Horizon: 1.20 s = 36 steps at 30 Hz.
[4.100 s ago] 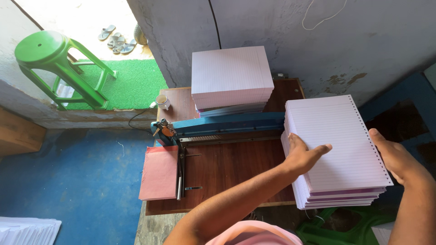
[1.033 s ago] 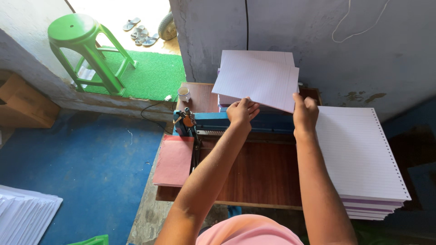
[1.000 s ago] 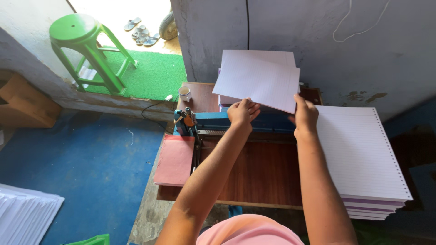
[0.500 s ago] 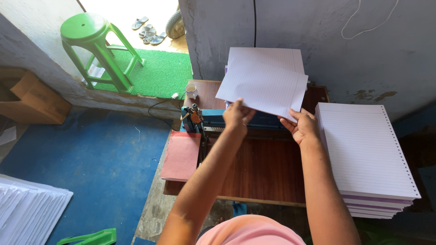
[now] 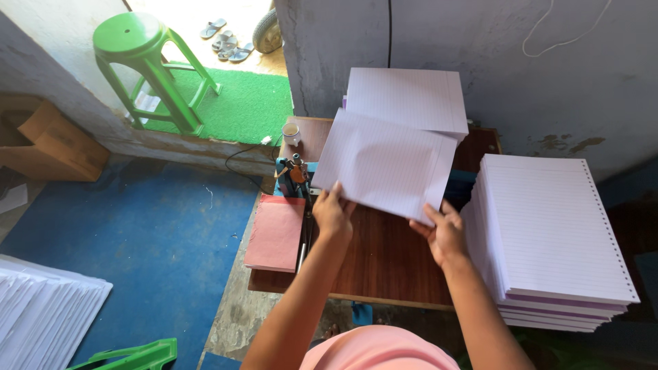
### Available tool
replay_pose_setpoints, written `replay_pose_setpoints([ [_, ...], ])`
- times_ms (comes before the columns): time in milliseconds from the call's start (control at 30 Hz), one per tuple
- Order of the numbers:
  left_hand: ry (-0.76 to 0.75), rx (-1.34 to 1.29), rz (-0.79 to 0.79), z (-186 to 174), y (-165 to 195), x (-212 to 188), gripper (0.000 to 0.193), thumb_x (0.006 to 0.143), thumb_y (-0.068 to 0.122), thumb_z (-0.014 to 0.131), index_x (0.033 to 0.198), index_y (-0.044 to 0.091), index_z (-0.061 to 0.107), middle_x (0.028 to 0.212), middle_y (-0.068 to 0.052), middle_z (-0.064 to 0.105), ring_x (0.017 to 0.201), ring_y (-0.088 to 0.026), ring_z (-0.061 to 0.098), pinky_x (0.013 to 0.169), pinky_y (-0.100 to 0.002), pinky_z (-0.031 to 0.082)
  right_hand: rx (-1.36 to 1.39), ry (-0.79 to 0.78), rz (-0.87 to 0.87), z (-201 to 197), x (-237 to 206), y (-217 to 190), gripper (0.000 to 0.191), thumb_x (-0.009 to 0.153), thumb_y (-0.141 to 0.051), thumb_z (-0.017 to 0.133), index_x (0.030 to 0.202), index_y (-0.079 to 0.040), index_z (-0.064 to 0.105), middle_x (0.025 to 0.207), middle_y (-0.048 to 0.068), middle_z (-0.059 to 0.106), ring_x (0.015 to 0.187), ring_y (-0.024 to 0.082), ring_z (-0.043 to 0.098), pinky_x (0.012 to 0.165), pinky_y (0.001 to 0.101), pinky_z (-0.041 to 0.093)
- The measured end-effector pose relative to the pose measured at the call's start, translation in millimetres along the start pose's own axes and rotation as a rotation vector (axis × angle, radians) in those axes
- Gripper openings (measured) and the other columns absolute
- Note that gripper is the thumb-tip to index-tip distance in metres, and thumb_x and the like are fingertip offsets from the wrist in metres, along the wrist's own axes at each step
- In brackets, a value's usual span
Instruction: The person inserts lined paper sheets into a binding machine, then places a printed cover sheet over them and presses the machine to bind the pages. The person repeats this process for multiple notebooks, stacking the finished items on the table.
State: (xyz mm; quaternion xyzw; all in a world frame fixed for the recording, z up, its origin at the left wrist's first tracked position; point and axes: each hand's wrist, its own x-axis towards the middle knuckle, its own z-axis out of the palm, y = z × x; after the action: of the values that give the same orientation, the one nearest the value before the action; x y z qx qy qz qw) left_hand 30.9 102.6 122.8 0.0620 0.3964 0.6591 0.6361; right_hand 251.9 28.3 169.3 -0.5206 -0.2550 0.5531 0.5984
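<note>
From the head view, my left hand (image 5: 334,214) and my right hand (image 5: 444,234) hold a thin batch of ruled sheets (image 5: 384,164) by its near edge, fingers clamped on the paper at each near corner. The batch hangs tilted above the wooden desk (image 5: 384,257), lying away from me, up and forward of both hands, its long axis running left to right and slanting down toward my right. Both hands are equally close to it, one per corner. Just behind it sits the rear stack of ruled paper (image 5: 411,96) against the wall. The tall punched stack (image 5: 555,240) lies just beside my right hand; the pink board (image 5: 276,233) lies just left of my left hand.
</note>
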Motion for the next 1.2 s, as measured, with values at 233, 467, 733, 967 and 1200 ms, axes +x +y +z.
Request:
replay_pose_setpoints([
  [233, 0.078, -0.069, -0.040, -64, -16, -55, 0.036, 0.097, 0.016, 0.064, 0.131, 0.004, 0.060, 0.115, -0.010, 0.067, 0.101, -0.022, 0.068, 0.089, -0.041, 0.060, -0.020, -0.129, -0.032, -39, -23, 64, 0.029, 0.094, -0.012, 0.066, 0.118, 0.004, 0.066, 0.103, 0.020, 0.074, 0.083, 0.024, 0.075, 0.068, 0.0349, 0.067],
  [467, 0.213, -0.102, -0.115, -120, -49, -75, 0.037, 0.097, 0.015, 0.062, 0.132, 0.003, 0.060, 0.120, -0.011, 0.067, 0.108, -0.026, 0.068, 0.094, -0.044, 0.059, -0.025, -0.156, 0.143, -72, -39, 110, 0.026, 0.095, -0.016, 0.066, 0.115, 0.001, 0.066, 0.099, 0.013, 0.073, 0.085, 0.019, 0.073, 0.072, 0.0336, 0.066],
  [733, 0.430, -0.055, -0.247, -172, -86, -84, 0.026, 0.099, 0.011, 0.064, 0.115, -0.008, 0.056, 0.120, -0.019, 0.063, 0.111, -0.033, 0.068, 0.100, -0.050, 0.056, -0.116, -0.065, 0.444, -96, -43, 140, 0.044, 0.094, -0.013, 0.067, 0.133, 0.000, 0.051, 0.106, 0.014, 0.067, 0.088, 0.020, 0.070, 0.076, 0.0337, 0.065],
  [967, 0.430, -0.056, -0.246, -152, -86, -58, 0.021, 0.100, 0.010, 0.060, 0.113, -0.006, 0.058, 0.120, -0.019, 0.063, 0.113, -0.034, 0.066, 0.106, -0.052, 0.056, -0.129, -0.080, 0.476, -88, -21, 131, 0.045, 0.095, -0.015, 0.062, 0.134, 0.006, 0.052, 0.112, 0.015, 0.066, 0.094, 0.021, 0.070, 0.077, 0.0302, 0.065],
  [1200, 0.408, -0.116, -0.224, -123, -82, -33, 0.022, 0.100, 0.009, 0.059, 0.116, -0.007, 0.057, 0.123, -0.021, 0.063, 0.116, -0.035, 0.066, 0.105, -0.052, 0.056, -0.170, 0.044, 0.464, -67, 0, 109, 0.043, 0.101, -0.015, 0.057, 0.136, 0.008, 0.049, 0.118, 0.021, 0.062, 0.098, 0.026, 0.069, 0.079, 0.0326, 0.064],
])
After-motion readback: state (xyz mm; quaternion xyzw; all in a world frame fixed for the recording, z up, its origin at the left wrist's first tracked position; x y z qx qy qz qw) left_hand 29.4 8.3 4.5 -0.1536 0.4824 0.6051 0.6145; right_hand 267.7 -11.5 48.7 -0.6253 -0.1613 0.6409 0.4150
